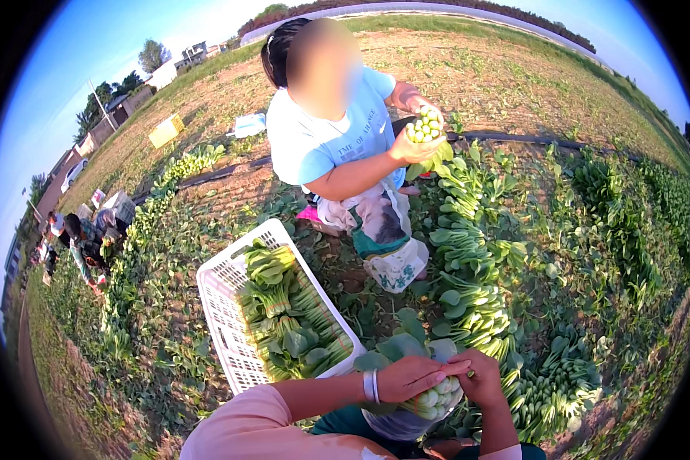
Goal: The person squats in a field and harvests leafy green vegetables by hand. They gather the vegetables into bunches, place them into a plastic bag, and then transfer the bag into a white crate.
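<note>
A bunch of leafy greens with pale stalks (434, 398) lies over my lap, its leaves pointing away from me and an orange band around the stalks. Across the top of it lies my left hand (411, 378), a silver bangle on the wrist, holding the bunch. My right hand (480, 376) is at the bunch's right side, its fingers bent and touching the left fingertips; what they pinch is too small to tell. Left of my hands, a white plastic crate (224, 322) holds many banded bunches of greens (279, 293).
Facing me, a co-worker in a light blue shirt (328, 138) holds another bunch (425, 127). A long row of cut greens (466, 230) lies at the right. Further off are a yellow crate (167, 130), a dark hose (512, 138) and people (86, 244) bending at the left.
</note>
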Demonstrator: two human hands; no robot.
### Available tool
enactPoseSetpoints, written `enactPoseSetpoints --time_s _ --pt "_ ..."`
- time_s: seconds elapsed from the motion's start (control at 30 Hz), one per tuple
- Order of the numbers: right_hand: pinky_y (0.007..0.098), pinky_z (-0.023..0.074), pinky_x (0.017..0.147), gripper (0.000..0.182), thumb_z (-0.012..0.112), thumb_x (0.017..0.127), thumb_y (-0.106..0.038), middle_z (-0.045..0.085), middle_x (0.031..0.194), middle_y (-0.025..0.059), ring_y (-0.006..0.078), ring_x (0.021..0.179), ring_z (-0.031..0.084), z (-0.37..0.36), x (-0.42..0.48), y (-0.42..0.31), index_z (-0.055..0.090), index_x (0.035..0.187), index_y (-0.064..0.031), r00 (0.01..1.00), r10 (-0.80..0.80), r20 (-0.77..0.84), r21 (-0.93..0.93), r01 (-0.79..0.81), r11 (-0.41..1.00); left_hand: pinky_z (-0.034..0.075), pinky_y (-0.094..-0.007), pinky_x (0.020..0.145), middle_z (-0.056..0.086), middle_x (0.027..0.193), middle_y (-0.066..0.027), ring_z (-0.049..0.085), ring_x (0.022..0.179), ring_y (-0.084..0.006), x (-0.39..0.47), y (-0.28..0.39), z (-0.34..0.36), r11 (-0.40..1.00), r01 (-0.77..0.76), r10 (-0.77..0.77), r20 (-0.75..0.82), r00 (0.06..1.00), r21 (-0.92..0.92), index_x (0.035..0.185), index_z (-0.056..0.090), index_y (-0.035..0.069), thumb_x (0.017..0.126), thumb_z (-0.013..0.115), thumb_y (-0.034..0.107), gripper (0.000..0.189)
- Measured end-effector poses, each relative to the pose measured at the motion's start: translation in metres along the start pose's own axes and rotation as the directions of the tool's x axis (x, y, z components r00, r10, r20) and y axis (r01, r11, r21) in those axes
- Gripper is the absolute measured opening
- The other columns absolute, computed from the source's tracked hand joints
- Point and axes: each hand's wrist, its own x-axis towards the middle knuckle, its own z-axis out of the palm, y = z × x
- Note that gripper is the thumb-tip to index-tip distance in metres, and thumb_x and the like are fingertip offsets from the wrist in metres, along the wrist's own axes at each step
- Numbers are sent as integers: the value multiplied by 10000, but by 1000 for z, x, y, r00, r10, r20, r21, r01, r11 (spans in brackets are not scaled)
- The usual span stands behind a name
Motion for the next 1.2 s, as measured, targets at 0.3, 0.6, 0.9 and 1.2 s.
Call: enactPoseSetpoints --time_s 0.3,0.6,0.9,1.2 --pt "340 547 598 247 775 759 90 710 830 93 256 697 703 17 -4 9 688 933 -62 999 21 -47 -24 -22 999 422 -434 1018 542 1187 -173 516 1112 -338 -1 -16 -9 999 21 -19 -97 995 28 1266 627 -10 1096 440 240 355" --pt "326 516 651 206 756 814 92 656 836 98 249 720 659 14 4 -7 671 945 -42 986 138 93 145 -151 978 376 -504 1103 509 1388 -192 511 1249 -377 -14 -24 -18 991 -127 121 -105 987 -50 1313 513 27 1011 624 425 512" --pt "306 514 773 173 631 908 93 686 913 87 190 844 660 3 -9 -18 701 1023 -16 961 266 70 140 -274 952 14 -651 1285 657 1194 -53 650 1201 -257 -58 9 -41 778 144 -129 -70 989 611 1549 441 210 614 907 383 1059" --pt "257 497 854 270 629 898 99 667 1040 26 100 949 625 -13 -140 9 670 1135 -23 628 763 -156 296 -707 642 320 -558 1195 663 1287 -150 607 1258 -360 -195 -140 -155 168 883 -619 -650 441 439 1528 384 177 598 916 383 1091"
